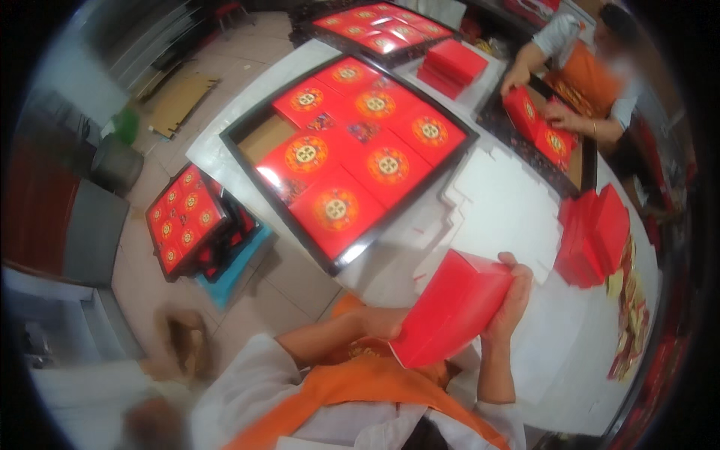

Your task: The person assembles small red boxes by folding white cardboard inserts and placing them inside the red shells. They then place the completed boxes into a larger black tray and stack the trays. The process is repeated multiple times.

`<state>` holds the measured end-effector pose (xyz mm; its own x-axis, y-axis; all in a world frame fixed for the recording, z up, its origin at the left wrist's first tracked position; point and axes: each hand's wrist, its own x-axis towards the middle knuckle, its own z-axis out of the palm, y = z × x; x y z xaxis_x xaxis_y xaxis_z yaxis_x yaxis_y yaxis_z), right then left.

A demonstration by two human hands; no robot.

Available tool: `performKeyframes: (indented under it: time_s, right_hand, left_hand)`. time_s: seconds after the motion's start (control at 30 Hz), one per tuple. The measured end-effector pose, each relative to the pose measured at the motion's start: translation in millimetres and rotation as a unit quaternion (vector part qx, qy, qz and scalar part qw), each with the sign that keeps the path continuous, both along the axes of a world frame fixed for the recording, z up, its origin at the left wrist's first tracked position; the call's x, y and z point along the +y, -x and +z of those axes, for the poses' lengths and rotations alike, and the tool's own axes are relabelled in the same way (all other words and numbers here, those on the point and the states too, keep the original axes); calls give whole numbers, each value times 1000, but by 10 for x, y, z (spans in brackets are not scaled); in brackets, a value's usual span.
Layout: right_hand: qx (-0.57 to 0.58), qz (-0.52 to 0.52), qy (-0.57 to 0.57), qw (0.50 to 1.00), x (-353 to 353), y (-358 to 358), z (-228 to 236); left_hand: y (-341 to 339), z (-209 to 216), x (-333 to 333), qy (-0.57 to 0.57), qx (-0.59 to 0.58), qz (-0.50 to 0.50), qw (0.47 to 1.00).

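The left hand [386, 322] and right hand [512, 296] clasp a red box [448, 315] at the worktop's [559, 360] near edge, bare room rightward. Along the left edge, a black tray [376, 231] holds printed boxes [335, 210], with space at its left corner.

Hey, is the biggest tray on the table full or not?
Not full: red boxes cover most of the tray, but bare brown base shows at its left corner.
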<state>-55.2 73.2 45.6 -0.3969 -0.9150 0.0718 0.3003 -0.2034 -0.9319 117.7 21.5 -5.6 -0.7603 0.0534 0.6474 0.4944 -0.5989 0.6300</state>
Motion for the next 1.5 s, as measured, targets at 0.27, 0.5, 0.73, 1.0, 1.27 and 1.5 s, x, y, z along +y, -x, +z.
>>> performKeyframes:
  time_s: [0.27,0.5,0.73,1.0,1.27,1.5]
  right_hand:
    - [-62,134,77,986,-632,-330,105]
    - [189,68,32,979,-1001,319,-386]
    - [176,52,-48,982,-920,515,-668]
    - [201,57,-70,975,-914,527,-660]
    - [200,84,-66,974,-883,613,-750]
    - [223,86,-74,968,-905,600,-749]
  left_hand:
    - [-517,156,-39,-47,-363,307,879]
    - [-1774,1167,-1063,256,-544,590,539]
    - [-3062,1067,-2242,533,-714,392,230]
    - [-2950,806,-2712,455,-744,379,310]
    - [-3036,572,-2709,513,-702,429,245]
    - [-2975,675,-2606,532,-697,438,197]
